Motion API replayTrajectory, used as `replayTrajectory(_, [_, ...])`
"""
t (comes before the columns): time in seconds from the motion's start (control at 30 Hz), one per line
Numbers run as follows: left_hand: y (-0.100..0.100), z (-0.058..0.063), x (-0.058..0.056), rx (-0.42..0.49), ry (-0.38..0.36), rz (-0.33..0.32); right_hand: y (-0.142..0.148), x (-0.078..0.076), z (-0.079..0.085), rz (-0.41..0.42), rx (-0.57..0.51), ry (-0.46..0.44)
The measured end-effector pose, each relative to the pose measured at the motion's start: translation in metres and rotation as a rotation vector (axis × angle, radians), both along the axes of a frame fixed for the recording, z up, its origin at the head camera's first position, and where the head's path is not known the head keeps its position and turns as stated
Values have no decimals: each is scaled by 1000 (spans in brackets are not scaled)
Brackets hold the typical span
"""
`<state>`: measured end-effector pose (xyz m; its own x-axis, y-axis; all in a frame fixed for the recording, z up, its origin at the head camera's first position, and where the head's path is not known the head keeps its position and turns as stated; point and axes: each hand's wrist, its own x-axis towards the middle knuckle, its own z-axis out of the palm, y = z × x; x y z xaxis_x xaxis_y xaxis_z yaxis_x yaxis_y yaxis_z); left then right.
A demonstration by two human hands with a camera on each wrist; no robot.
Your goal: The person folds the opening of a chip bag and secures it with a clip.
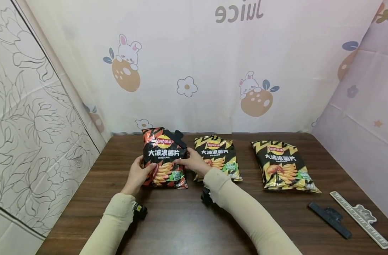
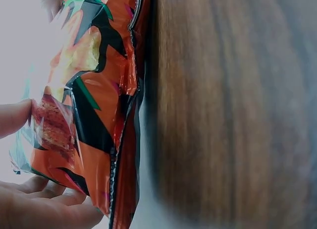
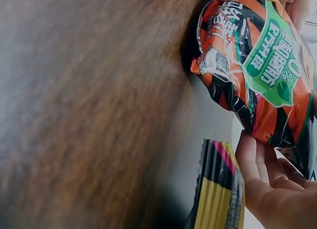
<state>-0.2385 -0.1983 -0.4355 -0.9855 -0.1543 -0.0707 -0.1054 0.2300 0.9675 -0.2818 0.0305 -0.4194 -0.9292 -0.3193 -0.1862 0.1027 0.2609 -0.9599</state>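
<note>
Both hands hold a red and black chip bag (image 1: 164, 156) near the back left of the table, its front toward me. My left hand (image 1: 138, 175) grips its left side, thumb on the front and fingers behind, as the left wrist view shows. On the right edge my right hand (image 1: 194, 161) holds it the same way, fingers behind in the right wrist view. A black bag clip (image 1: 175, 137) sits slantwise across the bag's upper right corner. Just behind my right hand lies a yellow and black chip bag (image 1: 214, 152), partly hidden by that hand.
Another yellow and black chip bag (image 1: 284, 166) lies farther right. At the right side of the wooden table (image 1: 181, 226) are a black bag clip (image 1: 330, 217) and a long white clip (image 1: 359, 217). A printed curtain (image 1: 194, 53) hangs along the back edge.
</note>
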Motion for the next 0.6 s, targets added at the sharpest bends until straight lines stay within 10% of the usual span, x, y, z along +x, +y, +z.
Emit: replayTrajectory(0.6, [-8,-4,-14,-36,-46,36,-14,-7,-7,-37,12,-6])
